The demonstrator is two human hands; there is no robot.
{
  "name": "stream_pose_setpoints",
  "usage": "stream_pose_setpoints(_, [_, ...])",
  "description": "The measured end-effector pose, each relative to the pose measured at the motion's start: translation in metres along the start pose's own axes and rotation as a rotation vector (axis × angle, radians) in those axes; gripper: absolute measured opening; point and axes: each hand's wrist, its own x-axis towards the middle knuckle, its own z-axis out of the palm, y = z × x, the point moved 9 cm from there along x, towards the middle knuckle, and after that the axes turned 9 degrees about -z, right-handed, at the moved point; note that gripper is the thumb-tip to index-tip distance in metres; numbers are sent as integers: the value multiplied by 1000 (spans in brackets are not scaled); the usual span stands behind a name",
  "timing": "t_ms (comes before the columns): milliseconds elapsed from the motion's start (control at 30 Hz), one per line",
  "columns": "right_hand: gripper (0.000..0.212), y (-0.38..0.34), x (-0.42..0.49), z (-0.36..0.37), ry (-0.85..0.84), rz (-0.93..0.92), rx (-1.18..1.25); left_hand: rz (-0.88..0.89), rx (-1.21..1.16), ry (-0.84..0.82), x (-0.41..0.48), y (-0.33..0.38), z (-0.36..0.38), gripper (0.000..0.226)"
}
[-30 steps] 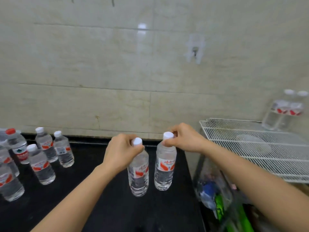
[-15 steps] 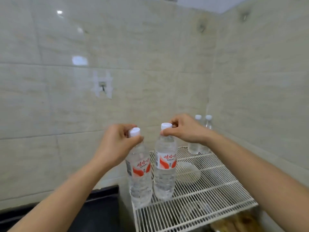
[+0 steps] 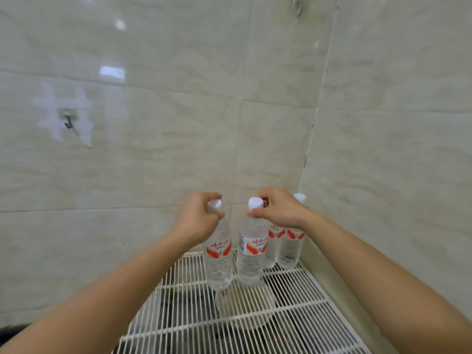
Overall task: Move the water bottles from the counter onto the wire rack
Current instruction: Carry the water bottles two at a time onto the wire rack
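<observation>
I carry two clear water bottles with white caps and red-and-white labels. My left hand (image 3: 198, 218) grips the neck of the left bottle (image 3: 218, 261). My right hand (image 3: 279, 209) pinches the neck of the right bottle (image 3: 251, 256). Both hang upright over the far part of the white wire rack (image 3: 301, 315), their bases at or just above the wires; contact is unclear. Two more bottles (image 3: 287, 245) stand in the rack's back right corner, partly hidden behind my right hand.
Beige tiled walls meet in a corner right behind the rack. A small wall hook (image 3: 68, 122) is fixed on the left wall. A round pale dish (image 3: 245, 305) shows at the rack's middle, whether on or under the wires is unclear. The dark counter edge (image 3: 10, 328) shows at far left.
Both hands have carried the bottles from the black counter rightward over the rack and toward its back corner, near the two standing bottles. The view has turned right with them.
</observation>
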Motion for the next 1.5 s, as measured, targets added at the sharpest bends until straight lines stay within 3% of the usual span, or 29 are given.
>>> stream_pose_setpoints(300, [36,54,49,13,-26,80,7,-25,110,-24,60,-7,42,46])
stream_pose_setpoints(900, [26,62,71,24,-135,196,-20,2,180,-95,90,-4,58,47])
stream_pose_setpoints(1167, [26,64,64,24,-40,170,-47,49,220,-75,81,-9,56,55])
stream_pose_setpoints(1333, [22,51,54,18,55,116,-209,85,227,-43,70,-10,52,54])
stream_pose_setpoints(1433, [44,30,49,15,133,15,-385,104,222,8,60,-15,40,54])
stream_pose_setpoints(1500, [47,12,46,13,219,-46,-349,112,227,63,50,-24,25,53])
